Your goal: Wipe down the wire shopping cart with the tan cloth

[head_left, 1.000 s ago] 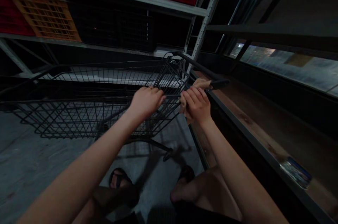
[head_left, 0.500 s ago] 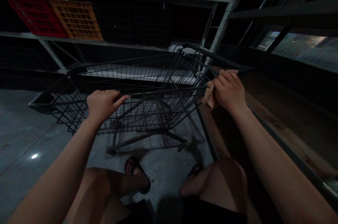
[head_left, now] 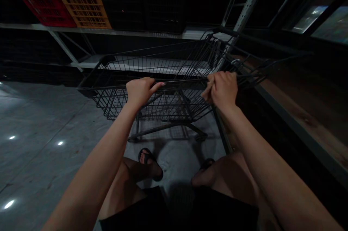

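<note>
A dark wire shopping cart (head_left: 168, 102) stands side-on before me, its basket showing no goods that I can make out. My left hand (head_left: 140, 91) is closed over the near top rail, thumb lying along it. Farther right on the same rail, my right hand (head_left: 225, 89) presses a tan cloth (head_left: 208, 91) against the metal with its fingers wrapped round. Part of the cloth sticks out on the hand's left side; the rest is hidden under the palm. The cart's handle (head_left: 282, 50) extends to the right, beyond my right hand.
Behind the cart runs a metal shelf rack (head_left: 119, 32) with a red crate (head_left: 45, 4), a yellow crate (head_left: 84, 5) and black crates (head_left: 163, 8). A wooden ledge (head_left: 293, 111) borders the right side. My sandalled feet rest on the grey floor (head_left: 49, 173).
My right hand has slid the cloth leftward along the rail, closer to my left hand. The view has shifted, so the cart appears farther right. My left hand still grips the rail.
</note>
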Tool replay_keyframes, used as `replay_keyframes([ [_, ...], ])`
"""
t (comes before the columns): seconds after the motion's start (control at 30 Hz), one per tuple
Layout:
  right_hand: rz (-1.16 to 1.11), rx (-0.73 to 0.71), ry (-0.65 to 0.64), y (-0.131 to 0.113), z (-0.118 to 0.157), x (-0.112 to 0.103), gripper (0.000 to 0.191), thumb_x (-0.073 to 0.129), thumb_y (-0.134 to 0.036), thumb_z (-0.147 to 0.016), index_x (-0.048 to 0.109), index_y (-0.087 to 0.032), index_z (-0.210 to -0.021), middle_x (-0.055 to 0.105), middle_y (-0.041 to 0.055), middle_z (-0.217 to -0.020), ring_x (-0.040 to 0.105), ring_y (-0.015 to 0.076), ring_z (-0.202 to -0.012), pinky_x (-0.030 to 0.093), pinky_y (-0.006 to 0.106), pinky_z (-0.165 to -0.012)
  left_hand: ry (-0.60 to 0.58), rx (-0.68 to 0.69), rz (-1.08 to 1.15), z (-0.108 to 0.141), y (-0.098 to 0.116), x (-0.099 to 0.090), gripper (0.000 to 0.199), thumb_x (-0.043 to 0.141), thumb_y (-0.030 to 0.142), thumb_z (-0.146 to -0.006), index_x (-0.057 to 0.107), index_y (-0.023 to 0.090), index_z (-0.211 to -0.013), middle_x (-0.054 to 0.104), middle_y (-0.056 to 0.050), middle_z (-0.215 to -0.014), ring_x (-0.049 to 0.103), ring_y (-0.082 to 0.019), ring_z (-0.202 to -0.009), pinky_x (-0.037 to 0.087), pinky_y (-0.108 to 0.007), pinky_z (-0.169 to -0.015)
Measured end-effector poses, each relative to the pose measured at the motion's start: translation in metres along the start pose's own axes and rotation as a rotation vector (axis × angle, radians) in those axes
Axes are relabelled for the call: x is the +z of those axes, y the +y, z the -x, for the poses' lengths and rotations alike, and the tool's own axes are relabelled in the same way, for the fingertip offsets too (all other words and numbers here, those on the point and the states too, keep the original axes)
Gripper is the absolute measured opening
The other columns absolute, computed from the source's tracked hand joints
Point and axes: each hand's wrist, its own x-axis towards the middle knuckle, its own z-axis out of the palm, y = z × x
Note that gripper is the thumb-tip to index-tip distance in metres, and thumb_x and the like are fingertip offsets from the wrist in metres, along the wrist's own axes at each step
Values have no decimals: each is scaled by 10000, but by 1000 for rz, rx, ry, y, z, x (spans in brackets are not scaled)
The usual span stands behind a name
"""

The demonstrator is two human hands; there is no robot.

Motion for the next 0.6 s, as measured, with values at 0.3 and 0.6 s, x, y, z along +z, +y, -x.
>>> replay_keyframes([
  [0.3, 9, -171, -134, 18, -4, -14, 336, 396, -250, -1057, 705, -196, -1178, 742, 123, -1121, 608, 284, -1079, 409, 423, -980, 1, 26, -61, 5, 0, -2, 692, 378, 781, -1033, 751, 210, -914, 786, -106, -932, 694, -264, -816, 192, -339, -629],
  [0.6, 136, 27, -208, 36, -1, -33, 332, 415, -264, -1044, 728, -164, -1091, 739, 145, -1110, 579, 310, -1086, 366, 458, -1010, 53, 25, -90, 17, 4, -2, 655, 378, 728, -1057, 725, 202, -877, 791, -127, -940, 708, -296, -810, 217, -334, -624],
])
